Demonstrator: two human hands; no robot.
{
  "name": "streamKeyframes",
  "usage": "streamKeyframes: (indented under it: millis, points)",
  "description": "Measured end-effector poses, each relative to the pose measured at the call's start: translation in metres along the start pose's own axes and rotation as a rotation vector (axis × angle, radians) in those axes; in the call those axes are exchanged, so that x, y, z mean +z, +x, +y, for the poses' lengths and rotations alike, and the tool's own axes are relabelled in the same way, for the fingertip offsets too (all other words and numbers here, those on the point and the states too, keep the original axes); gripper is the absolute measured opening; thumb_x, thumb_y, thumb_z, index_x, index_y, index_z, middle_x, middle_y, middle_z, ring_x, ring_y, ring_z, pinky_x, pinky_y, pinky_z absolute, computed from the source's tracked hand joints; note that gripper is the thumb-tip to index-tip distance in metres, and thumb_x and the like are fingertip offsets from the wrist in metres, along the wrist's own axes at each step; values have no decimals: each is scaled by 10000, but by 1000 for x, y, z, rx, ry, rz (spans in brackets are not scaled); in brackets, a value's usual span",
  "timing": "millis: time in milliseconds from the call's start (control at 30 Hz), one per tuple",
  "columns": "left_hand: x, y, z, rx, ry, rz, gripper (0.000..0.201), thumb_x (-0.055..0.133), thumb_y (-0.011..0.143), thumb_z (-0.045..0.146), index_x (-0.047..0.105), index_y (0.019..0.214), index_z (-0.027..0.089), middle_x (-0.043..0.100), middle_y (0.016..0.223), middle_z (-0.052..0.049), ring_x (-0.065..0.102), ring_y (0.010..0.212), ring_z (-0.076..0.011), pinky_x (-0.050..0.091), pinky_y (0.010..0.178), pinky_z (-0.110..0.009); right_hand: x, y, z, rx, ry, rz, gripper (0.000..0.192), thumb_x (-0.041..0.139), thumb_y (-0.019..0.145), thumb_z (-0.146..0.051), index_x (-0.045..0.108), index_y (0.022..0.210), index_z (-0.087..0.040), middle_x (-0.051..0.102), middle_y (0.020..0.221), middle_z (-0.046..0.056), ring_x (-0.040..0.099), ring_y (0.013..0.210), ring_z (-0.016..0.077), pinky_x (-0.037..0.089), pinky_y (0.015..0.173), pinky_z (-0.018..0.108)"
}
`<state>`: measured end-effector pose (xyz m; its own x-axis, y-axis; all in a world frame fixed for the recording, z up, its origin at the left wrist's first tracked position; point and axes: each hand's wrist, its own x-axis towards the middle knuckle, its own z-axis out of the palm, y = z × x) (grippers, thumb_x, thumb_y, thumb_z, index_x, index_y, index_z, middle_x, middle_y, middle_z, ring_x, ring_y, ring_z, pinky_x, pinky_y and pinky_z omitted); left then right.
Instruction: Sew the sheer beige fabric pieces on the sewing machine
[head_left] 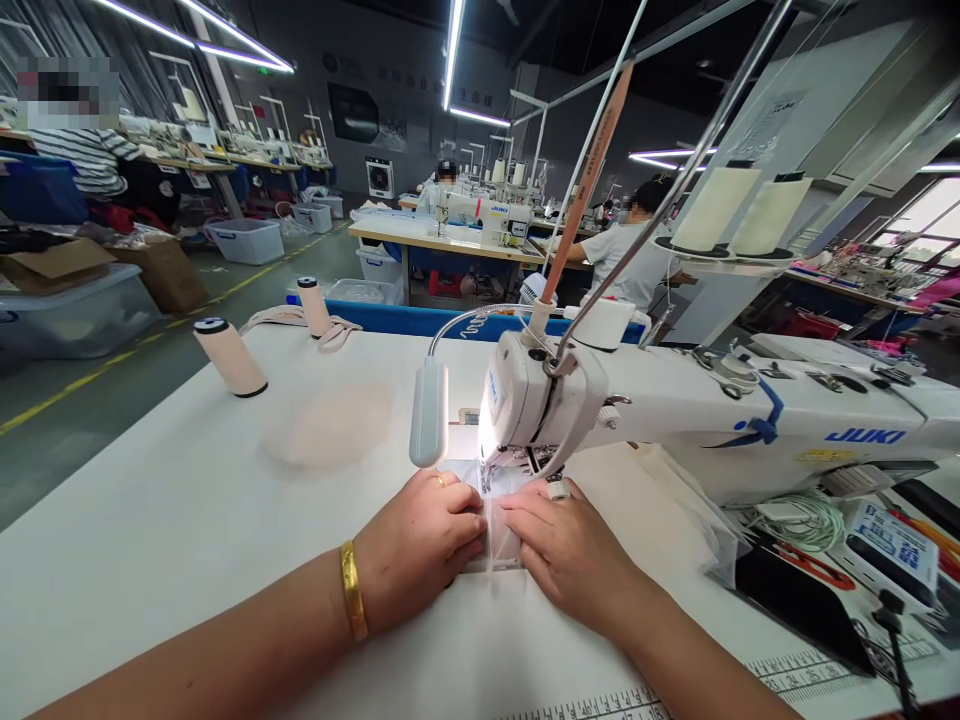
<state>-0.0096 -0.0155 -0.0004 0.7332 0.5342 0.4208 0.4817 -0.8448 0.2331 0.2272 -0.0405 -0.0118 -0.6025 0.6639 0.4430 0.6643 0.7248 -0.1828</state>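
A white JUKI sewing machine (544,400) stands over the table, its needle and presser foot lit by a small lamp (429,415). Under the foot lies a strip of thin pale fabric (491,545). My left hand (420,530), with a ring and a gold bracelet, has its fingers curled down on the fabric's left side. From the right, my right hand (570,545) presses bent fingers on the same fabric, close to the foot. Both sets of fingertips are partly hidden. More sheer fabric (667,510) is spread beside my right hand, under the machine arm.
Two thread cones (230,358) and a blush-coloured band (277,317) lie at the table's far left, behind a pale round patch of fabric (330,425). Cables (795,522), a black tray (799,600) and a printed ruler (592,706) are at right. People work at machines beyond.
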Motion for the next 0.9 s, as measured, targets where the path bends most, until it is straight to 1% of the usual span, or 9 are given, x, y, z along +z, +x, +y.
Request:
streamKeyframes:
  millis: [167, 367, 467, 533, 567, 667, 700, 767, 900]
  points:
    - [1, 1, -3, -2, 20, 26, 294, 475, 1013, 176, 755, 928, 202, 740, 950, -62, 645, 816, -214, 494, 787, -392, 4, 1, 3, 14, -48, -2, 356, 512, 802, 38, 649, 1017, -211, 769, 1061, 30, 650, 954, 234, 367, 780, 361]
    - [1, 5, -7, -44, 47, -7, 290, 484, 1015, 184, 754, 912, 205, 727, 926, -66, 635, 823, -214, 496, 811, -394, 4, 2, 5, 22, -85, 14, 368, 499, 844, 27, 654, 1087, -202, 773, 1146, 59, 664, 1021, 260, 398, 837, 389]
    - [-5, 4, -4, -90, -6, -57, 184, 558, 966, 193, 741, 962, 203, 721, 987, -70, 647, 891, -235, 486, 864, -419, -6, 1, 0, 27, -36, -29, 256, 583, 987, -171, 625, 1238, -201, 759, 1210, 85, 660, 1082, 289, 426, 923, 436]
    - [-9, 1, -2, -126, -73, -101, 131, 666, 896, 255, 716, 1005, 201, 708, 1054, -70, 647, 949, -256, 473, 906, -442, -11, 1, -4, -9, 25, -68, 390, 658, 1005, -371, 571, 1344, -199, 724, 1289, 109, 643, 1145, 303, 445, 964, 455]
    - [-11, 0, -1, -145, -104, -123, 201, 730, 851, 306, 700, 1020, 201, 698, 1084, -69, 641, 973, -267, 465, 921, -452, -12, 2, -6, -24, 51, -84, 406, 657, 1010, -393, 560, 1355, -203, 716, 1297, 112, 641, 1150, 295, 460, 957, 448]
    - [-13, -2, 3, -198, -148, -161, 414, 853, 749, 435, 654, 1028, 203, 671, 1128, -68, 611, 1024, -296, 434, 946, -479, -7, 4, -8, 5, 118, -77, 165, 510, 1059, -208, 623, 1178, -225, 747, 1097, 74, 666, 1010, 241, 488, 832, 380]
    - [-12, -1, 3, -214, -147, -163, 424, 857, 752, 449, 642, 1022, 202, 665, 1128, -67, 603, 1032, -300, 422, 948, -486, -4, 5, -8, 43, 145, -48, 185, 468, 1057, -162, 636, 1095, -230, 744, 1007, 58, 665, 941, 228, 483, 790, 362]
    - [-9, 3, 5, -247, -135, -147, 347, 819, 806, 416, 620, 990, 200, 660, 1098, -61, 594, 1022, -292, 404, 942, -485, 1, 7, -7, 139, 216, 35, 211, 451, 1057, -162, 638, 996, -238, 727, 912, 38, 652, 870, 217, 479, 767, 348]
    - [-1, 12, 7, -329, -102, -72, 223, 727, 873, 364, 590, 902, 191, 645, 973, -45, 591, 949, -269, 395, 905, -465, 4, 11, -8, 301, 330, 150, 204, 475, 1069, -236, 645, 957, -252, 725, 922, 15, 648, 900, 211, 491, 813, 340]
